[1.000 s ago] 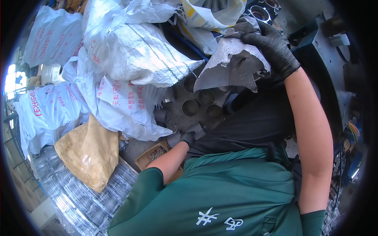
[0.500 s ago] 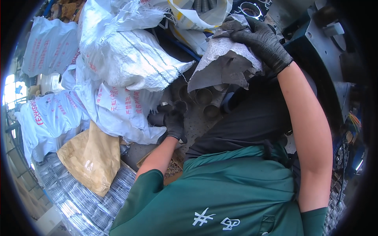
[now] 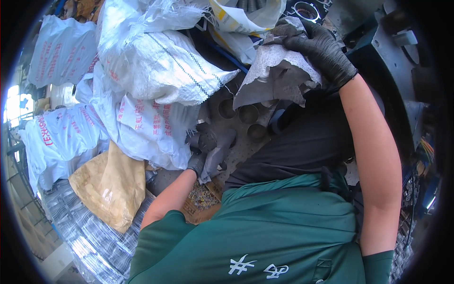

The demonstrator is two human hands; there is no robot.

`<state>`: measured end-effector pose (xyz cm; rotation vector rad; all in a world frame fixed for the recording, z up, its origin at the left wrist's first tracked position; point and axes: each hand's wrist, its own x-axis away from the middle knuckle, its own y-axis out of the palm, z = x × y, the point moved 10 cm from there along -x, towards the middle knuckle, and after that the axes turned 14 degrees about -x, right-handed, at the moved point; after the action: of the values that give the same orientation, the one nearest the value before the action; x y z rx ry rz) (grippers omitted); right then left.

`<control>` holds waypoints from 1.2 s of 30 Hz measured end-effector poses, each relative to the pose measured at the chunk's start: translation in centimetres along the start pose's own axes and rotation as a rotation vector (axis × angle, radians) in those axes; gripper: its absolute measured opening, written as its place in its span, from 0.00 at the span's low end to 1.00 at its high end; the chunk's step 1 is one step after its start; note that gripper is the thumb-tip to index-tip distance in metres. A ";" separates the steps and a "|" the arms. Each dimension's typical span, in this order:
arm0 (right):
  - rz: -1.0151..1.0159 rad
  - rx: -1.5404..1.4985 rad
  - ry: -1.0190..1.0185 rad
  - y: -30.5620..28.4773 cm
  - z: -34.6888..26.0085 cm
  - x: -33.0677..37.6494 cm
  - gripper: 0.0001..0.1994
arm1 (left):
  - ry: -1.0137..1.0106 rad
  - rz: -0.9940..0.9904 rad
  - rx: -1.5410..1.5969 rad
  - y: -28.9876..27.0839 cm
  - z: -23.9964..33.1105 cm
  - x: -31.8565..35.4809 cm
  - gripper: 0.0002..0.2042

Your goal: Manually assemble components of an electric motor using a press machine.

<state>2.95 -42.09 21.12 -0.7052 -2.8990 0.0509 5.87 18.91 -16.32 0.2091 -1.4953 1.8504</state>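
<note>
My right hand (image 3: 326, 54), in a black glove, pinches the top of a torn grey sheet (image 3: 279, 78), stiff-looking and with ragged edges, whose lower part hangs spread open. Low on the left, my gloved left hand (image 3: 196, 162) reaches down beside the white sacks. Its fingers curl in next to a dark round part (image 3: 206, 141) and a limp grey piece (image 3: 218, 154) like cloth or paper; what they grip is hidden. On the floor between my hands stand several round metal cups or rings (image 3: 248, 114).
Stuffed white woven sacks (image 3: 161, 66) crowd the left. A brown paper bag (image 3: 113, 184) rests on plastic-wrapped stock (image 3: 99, 232). A cardboard box (image 3: 201, 196) with small granules sits near my left forearm. An open white bag (image 3: 246, 19) lies far ahead; dark machinery (image 3: 388, 80) stands right.
My left hand has shifted slightly left and nearer my body, and the limp grey piece now shows beside it. The right hand still holds the torn sheet almost unmoved.
</note>
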 end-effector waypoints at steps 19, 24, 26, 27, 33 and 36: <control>-0.019 0.025 -0.047 0.0 -0.2 -0.3 0.35 | -0.022 -0.418 -0.243 5.7 8.4 2.9 0.20; 0.019 0.134 -0.093 -0.5 -1.1 -0.1 0.36 | 0.183 0.097 -0.149 -0.2 13.8 2.6 0.16; 0.012 0.092 -0.076 -0.4 -1.1 0.0 0.35 | 0.236 0.178 -0.101 -1.1 14.7 2.7 0.17; 0.006 0.070 -0.073 -0.3 -1.0 0.0 0.35 | 0.225 0.209 -0.013 -1.6 14.8 2.6 0.18; -0.051 -0.007 -0.029 0.1 -0.9 0.1 0.39 | 0.349 0.044 -0.144 -6.4 18.8 2.4 0.23; -0.179 -0.180 0.013 2.0 -1.5 0.7 0.42 | 0.309 0.281 0.121 -14.4 23.3 1.0 0.21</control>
<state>3.47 -40.01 22.52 -0.4657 -2.9666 -0.2375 6.91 -0.87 2.65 -0.2341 -1.2481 2.0847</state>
